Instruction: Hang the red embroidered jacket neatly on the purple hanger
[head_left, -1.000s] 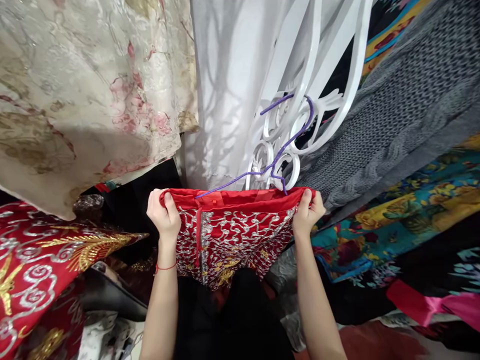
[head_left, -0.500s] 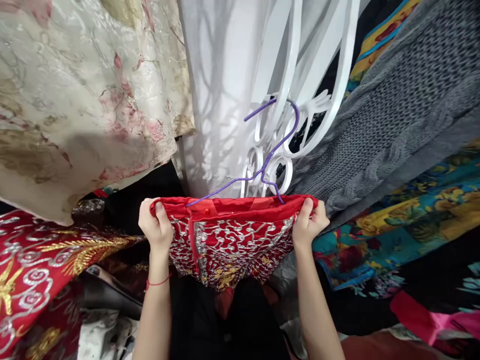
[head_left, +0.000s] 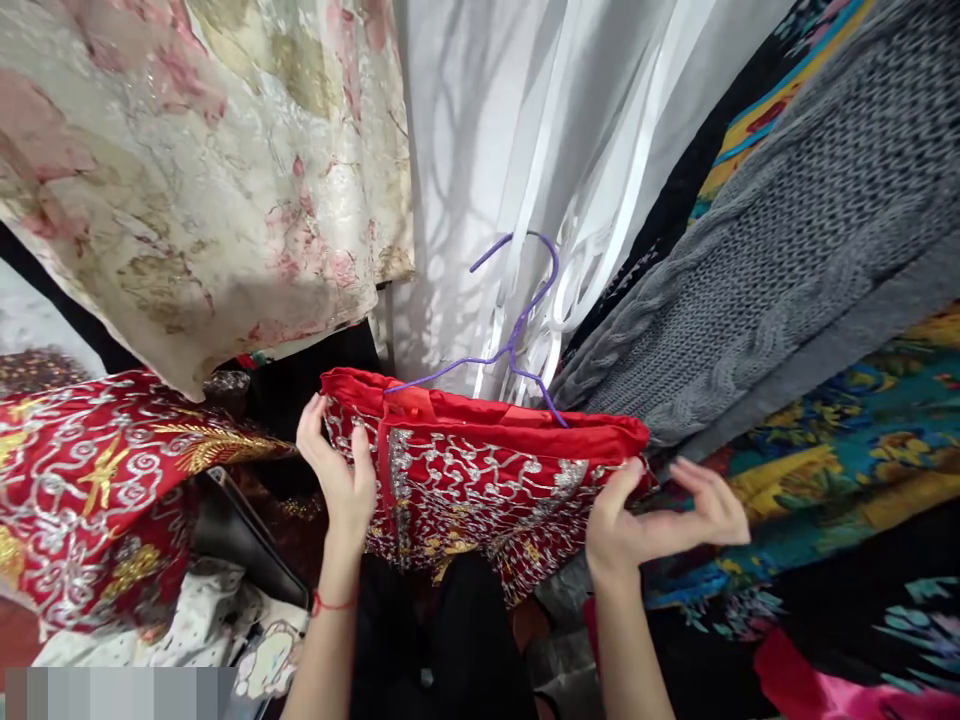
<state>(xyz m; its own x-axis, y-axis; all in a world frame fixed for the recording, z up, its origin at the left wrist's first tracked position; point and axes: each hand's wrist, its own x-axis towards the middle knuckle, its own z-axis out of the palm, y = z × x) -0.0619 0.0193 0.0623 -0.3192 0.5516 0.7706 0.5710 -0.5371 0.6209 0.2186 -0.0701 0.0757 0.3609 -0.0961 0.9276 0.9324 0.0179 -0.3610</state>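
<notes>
A red skirt [head_left: 480, 470] with silver and gold embroidery hangs in front of me, its plain red waistband across the top. The purple wire hanger [head_left: 512, 340] goes down inside the waistband, and its hook overlaps the white curved bars. At the skirt's left edge is my left hand [head_left: 337, 470], thumb and fingers apart around the cloth without a grip. By the right corner my right hand [head_left: 645, 515] is open, its thumb near the cloth and its fingers spread away from it.
White metalwork [head_left: 577, 280] stands behind the hanger. A cream floral cloth [head_left: 285, 200] hangs at upper left, a grey knit [head_left: 780, 230] at right. Another red embroidered cloth [head_left: 97, 480] lies left, beside a dark glossy object [head_left: 244, 530]. Teal floral fabric [head_left: 847, 480] is lower right.
Both hands have loosened from the waistband's corners and dropped slightly; the right fingers have spread outward. The skirt's right side now sits lower than its left.
</notes>
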